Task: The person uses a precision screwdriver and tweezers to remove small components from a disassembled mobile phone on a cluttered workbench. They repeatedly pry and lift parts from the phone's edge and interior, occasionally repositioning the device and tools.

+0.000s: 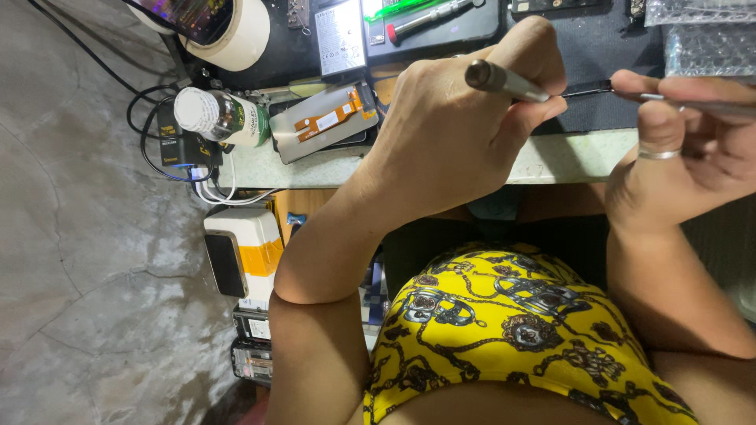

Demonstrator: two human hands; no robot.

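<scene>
Left hand, bent at the wrist, grips a grey tool handle; right hand pinches slim tweezers above the desk.

tool tip hidden between hands, tape roll cropped

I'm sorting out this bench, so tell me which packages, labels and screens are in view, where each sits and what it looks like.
Phone screen: top left, lit, multicoloured, leaning on a tape roll.
Bottle: bench's left end, on its side, white cap, green label.
Display panel: beside the bottle, grey back, orange flex strip.
Labelled block: top centre, dark rectangle, pale label.
Bubble-wrap bags: top right, clear.
Box: below the bench, white with yellow tape.
</scene>
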